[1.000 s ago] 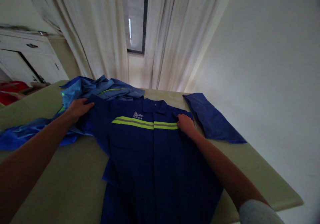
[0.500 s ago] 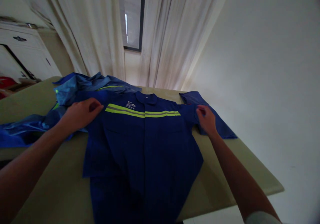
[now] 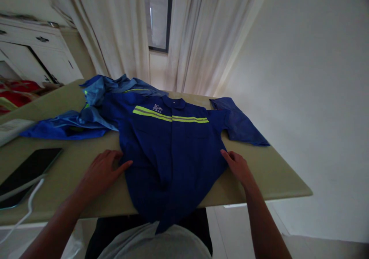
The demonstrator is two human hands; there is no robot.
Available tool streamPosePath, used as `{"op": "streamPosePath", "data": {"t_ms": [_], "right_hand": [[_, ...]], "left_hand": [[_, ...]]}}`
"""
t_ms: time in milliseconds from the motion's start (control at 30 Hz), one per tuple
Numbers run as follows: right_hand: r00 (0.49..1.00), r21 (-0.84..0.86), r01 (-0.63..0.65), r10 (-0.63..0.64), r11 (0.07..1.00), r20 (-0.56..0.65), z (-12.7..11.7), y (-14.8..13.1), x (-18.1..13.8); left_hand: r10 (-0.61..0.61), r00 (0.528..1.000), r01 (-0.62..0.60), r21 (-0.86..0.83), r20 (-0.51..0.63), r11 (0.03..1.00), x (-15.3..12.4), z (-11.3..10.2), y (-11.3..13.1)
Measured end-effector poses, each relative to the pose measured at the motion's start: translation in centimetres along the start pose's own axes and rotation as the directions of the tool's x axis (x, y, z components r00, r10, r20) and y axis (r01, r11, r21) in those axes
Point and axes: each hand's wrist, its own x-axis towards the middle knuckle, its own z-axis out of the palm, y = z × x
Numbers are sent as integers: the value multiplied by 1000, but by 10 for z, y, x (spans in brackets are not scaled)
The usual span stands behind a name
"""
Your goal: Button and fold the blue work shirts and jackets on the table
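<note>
On table (image 3: 268, 174): blue jacket (image 3: 173, 147) flat; left hand (image 3: 102, 170), right hand (image 3: 238, 166) at edges, fingers spread.

A room in a home: white curtains (image 3: 121, 39) flank a narrow window (image 3: 158, 16), a white cabinet (image 3: 34, 59) with drawers stands at left, and blue workwear (image 3: 173, 143) covers a pale green table (image 3: 259, 174).
</note>
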Motion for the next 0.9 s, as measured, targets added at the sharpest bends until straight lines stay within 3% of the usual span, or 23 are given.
{"op": "streamPosePath", "data": {"t_ms": [67, 133, 267, 333, 400, 433, 500, 600, 700, 833, 900], "right_hand": [[988, 207, 44, -74, 977, 137, -1, -10, -4], [963, 452, 18, -137, 892, 230, -1, -17, -9], [961, 733, -123, -104, 669, 256, -2, -23, -11], [980, 787, -109, -69, 607, 189, -5, -27, -3], [996, 821, -45, -38, 570, 81, -8, -32, 12], [999, 835, -20, -22, 550, 38, -9, -35, 20], [999, 861, -28, 33, 507, 13, -8, -38, 34], [983, 880, -174, 130, 441, 129, -3, -31, 38], [957, 850, -288, 119, 441, 263, -4, -14, 13], [947, 745, -173, -99, 644, 305, -24, 0, -26], [891, 628, -108, -206, 771, 405, -36, -1, -33]], "left_hand": [[61, 997, -56, -113, 47, 992, 4, 7, 5], [76, 993, -56, -197, 93, 979, 9, 11, 9], [15, 997, 17, -391, 79, 920, 20, 4, 14], [-96, 995, 88, -615, 20, 783, 30, -8, 16], [-246, 969, 149, -799, 2, 582, 41, -20, 19], [-321, 947, 177, -845, 7, 504, 46, -24, 20], [-455, 890, 252, -859, 25, 446, 52, -28, 21], [-480, 864, 407, -770, 151, 491, 42, -24, 14], [-296, 917, 398, -682, 269, 613, 20, -19, 1], [-122, 960, 254, -604, 251, 755, 13, -17, -9], [-32, 951, 201, -538, 307, 819, 24, -16, -5]]}}
